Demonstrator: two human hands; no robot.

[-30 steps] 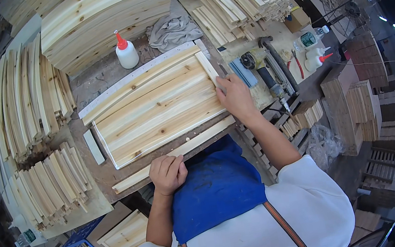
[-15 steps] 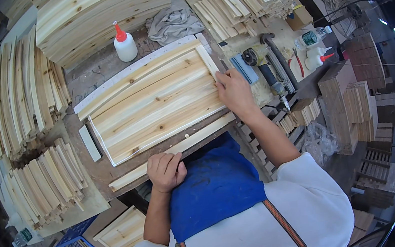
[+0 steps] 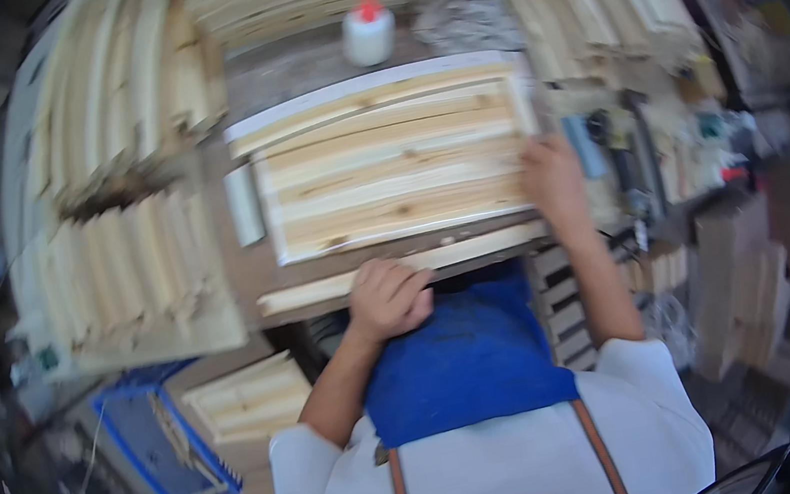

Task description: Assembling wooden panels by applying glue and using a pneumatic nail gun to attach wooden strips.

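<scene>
Pale pine slat panel (image 3: 395, 171) flat at bench centre. Beyond its far edge, white glue bottle (image 3: 368, 30) with red cap. Along its near edge, loose wooden strip (image 3: 398, 269), left hand (image 3: 388, 298) curled closed over it. At its right end, right hand (image 3: 556, 182) pressed flat, fingers open. Left of it, stacked slats (image 3: 119, 185); right, power tools (image 3: 629, 153), blurred. Blue crate (image 3: 155, 442) below-left on floor.

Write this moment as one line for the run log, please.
left hand: fist on wooden strip | right hand: flat on slatted wooden panel right end | glue bottle: upright behind panel
</scene>
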